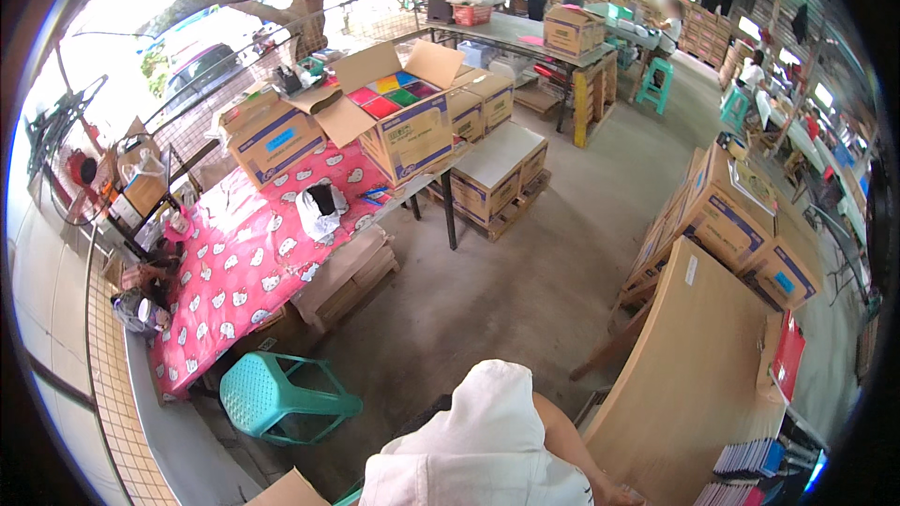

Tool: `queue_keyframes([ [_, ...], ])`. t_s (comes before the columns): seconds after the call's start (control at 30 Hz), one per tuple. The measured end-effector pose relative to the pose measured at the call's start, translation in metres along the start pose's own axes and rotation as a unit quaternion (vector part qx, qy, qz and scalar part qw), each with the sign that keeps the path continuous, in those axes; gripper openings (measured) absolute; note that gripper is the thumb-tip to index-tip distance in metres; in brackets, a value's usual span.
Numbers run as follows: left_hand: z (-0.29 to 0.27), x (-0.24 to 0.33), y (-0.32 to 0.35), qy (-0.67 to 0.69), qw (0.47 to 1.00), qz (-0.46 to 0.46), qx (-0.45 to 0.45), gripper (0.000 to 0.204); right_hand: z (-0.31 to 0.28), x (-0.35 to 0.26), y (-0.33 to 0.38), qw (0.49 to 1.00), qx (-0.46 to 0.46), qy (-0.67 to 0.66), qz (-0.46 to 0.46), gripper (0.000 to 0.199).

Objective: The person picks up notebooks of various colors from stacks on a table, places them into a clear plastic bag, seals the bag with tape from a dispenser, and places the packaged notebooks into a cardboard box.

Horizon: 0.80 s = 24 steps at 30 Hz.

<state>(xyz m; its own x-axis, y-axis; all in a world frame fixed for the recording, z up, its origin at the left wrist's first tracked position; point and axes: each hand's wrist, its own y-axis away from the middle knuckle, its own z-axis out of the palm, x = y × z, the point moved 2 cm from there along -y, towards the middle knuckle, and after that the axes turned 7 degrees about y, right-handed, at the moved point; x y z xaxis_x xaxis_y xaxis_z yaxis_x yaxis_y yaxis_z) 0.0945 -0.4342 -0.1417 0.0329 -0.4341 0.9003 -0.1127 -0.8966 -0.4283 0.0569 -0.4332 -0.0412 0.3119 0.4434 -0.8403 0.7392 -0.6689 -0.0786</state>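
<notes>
My right arm comes down past the white cloth (473,431) of my clothing, and my right hand (619,496) is at the lower edge, beside the near end of a light wooden tabletop (689,356). Its fingers are mostly cut off by the frame, so I cannot tell what it holds. Nearest to it are stacks of thin booklets (747,458) with blue and dark covers at the table's near right corner. Farther along that side lies a red packet (790,356) by a piece of cardboard. My left hand is out of view.
A green plastic stool (267,398) stands at left, before a table with a pink patterned cloth (234,272). An open carton (408,136) of colourful packs sits beyond. Cartons on a pallet (502,173) stand mid-floor; more cartons (722,206) are at right. People work far back.
</notes>
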Motion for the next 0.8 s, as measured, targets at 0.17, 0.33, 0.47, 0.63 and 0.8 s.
queue_keyframes([
  [0.17,0.03,-0.01,0.013,-0.002,0.999,0.031,-0.035,0.109,-0.012,0.066,0.056,0.946,0.182,-0.217,0.155,0.059],
  [0.33,0.055,-0.028,0.016,0.023,0.994,0.069,-0.081,0.111,-0.02,0.134,0.169,0.83,0.363,-0.369,0.208,0.06],
  [0.47,0.071,-0.051,0.048,0.044,0.993,-0.084,-0.07,0.129,-0.011,0.131,0.245,0.783,0.461,-0.37,0.194,0.065],
  [0.63,0.017,0.008,0.038,0.156,0.97,-0.117,-0.147,0.115,-0.016,0.051,0.2,0.789,0.522,-0.287,0.148,0.087],
  [0.8,0.006,0.017,0.014,0.201,0.956,-0.115,-0.179,0.098,-0.011,0.094,0.188,0.782,0.592,-0.173,0.089,0.108],
])
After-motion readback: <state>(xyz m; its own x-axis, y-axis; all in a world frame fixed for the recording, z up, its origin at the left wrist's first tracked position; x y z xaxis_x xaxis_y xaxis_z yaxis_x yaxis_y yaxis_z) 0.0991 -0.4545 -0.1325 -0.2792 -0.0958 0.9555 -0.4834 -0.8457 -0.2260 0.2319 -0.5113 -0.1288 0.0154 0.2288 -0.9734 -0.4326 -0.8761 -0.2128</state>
